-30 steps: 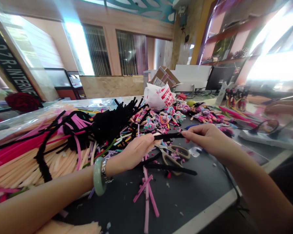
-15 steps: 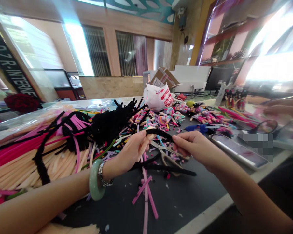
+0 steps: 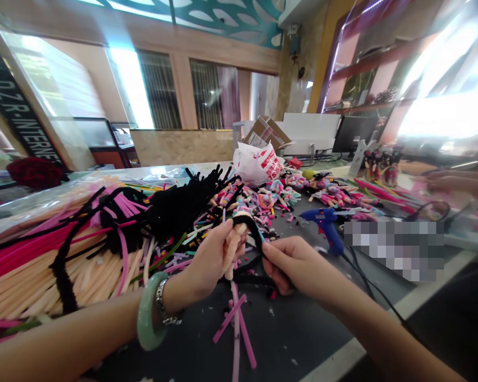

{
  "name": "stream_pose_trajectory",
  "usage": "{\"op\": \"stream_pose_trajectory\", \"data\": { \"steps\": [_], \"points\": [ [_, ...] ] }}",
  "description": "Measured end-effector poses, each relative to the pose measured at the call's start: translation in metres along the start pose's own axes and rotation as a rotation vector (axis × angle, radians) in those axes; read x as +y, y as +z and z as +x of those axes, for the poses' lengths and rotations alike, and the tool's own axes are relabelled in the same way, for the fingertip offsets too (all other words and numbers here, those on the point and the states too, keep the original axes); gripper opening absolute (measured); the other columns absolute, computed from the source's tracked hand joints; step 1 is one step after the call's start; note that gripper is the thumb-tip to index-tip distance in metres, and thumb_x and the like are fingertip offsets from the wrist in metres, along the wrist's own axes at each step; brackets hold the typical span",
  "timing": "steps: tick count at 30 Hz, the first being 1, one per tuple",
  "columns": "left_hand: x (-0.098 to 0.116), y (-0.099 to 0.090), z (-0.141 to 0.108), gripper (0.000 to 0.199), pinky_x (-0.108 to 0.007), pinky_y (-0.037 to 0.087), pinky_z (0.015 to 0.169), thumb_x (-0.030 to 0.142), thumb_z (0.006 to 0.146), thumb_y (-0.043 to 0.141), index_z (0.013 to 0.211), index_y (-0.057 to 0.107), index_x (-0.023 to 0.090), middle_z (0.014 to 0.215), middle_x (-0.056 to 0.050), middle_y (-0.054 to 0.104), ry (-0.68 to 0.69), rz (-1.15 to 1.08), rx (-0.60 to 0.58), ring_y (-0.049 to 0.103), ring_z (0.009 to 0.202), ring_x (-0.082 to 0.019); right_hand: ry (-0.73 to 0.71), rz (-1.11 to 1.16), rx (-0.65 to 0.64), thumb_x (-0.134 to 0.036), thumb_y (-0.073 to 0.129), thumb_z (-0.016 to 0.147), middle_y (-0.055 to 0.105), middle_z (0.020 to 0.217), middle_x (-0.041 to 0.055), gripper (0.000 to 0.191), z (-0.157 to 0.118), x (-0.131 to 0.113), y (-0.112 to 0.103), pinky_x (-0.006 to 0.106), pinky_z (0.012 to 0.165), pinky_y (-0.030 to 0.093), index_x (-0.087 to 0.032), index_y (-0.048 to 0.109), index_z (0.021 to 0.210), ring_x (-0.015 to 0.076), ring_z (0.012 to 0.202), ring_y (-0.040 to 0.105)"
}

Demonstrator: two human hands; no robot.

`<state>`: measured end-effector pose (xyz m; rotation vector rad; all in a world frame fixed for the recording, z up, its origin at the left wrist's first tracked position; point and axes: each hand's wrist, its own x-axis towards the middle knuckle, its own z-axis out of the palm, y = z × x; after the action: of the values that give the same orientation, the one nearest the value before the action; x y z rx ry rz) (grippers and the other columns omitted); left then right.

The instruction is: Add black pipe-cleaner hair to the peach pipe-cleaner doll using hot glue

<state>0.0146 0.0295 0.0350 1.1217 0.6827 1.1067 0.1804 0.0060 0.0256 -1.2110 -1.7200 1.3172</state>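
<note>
My left hand [image 3: 207,262], with a green bangle and a metal bracelet at the wrist, is closed on a twisted peach pipe-cleaner piece [image 3: 231,250]. A black pipe cleaner [image 3: 255,231] arches over the top of that piece and bends down to the right. Its right end is pinched between the thumb and fingers of my right hand [image 3: 297,260]. Pink pipe-cleaner strips [image 3: 236,329] lie on the dark table below my left hand. More black strips [image 3: 249,278] lie between my hands, partly hidden by my right hand.
A blue glue gun [image 3: 326,225] with a cord lies right of my hands. Bundles of peach pipe cleaners [image 3: 99,265] and black ones [image 3: 179,204] cover the left. Small pipe-cleaner dolls [image 3: 279,193] and a white bag [image 3: 257,163] sit behind. Another person's blurred hand [image 3: 458,183] is at the right.
My right hand has moved down and slightly left, bending the black pipe cleaner downward over the peach piece. It now covers where the scissors showed. More of the glue gun is visible.
</note>
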Motion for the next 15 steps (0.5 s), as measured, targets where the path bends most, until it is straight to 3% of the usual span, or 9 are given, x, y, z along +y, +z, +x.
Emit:
{"op": "stream_pose_trajectory", "data": {
  "steps": [6, 15],
  "points": [
    [0.001, 0.004, -0.006, 0.038, -0.014, 0.03, 0.041, 0.049, 0.069, 0.061, 0.061, 0.045, 0.016, 0.051, 0.007, 0.039, 0.024, -0.129, -0.044, 0.033, 0.041, -0.003, -0.036, 0.126, -0.017, -0.044, 0.038, 0.093, 0.044, 0.037, -0.0068, 0.045, -0.005, -0.004, 0.018, 0.017, 0.037, 0.031, -0.018, 0.048, 0.057, 0.0071, 0.032, 0.047],
    [-0.003, 0.005, -0.009, 0.032, -0.015, 0.034, 0.042, 0.044, 0.075, 0.054, 0.066, 0.052, 0.014, 0.052, 0.005, 0.04, 0.039, -0.152, -0.04, 0.036, 0.043, -0.005, -0.039, 0.205, -0.027, -0.042, 0.038, 0.093, 0.04, 0.035, -0.0086, 0.043, -0.009, -0.008, 0.028, 0.015, 0.032, 0.029, -0.017, 0.049, 0.059, 0.0047, 0.028, 0.04]
  ]
}}
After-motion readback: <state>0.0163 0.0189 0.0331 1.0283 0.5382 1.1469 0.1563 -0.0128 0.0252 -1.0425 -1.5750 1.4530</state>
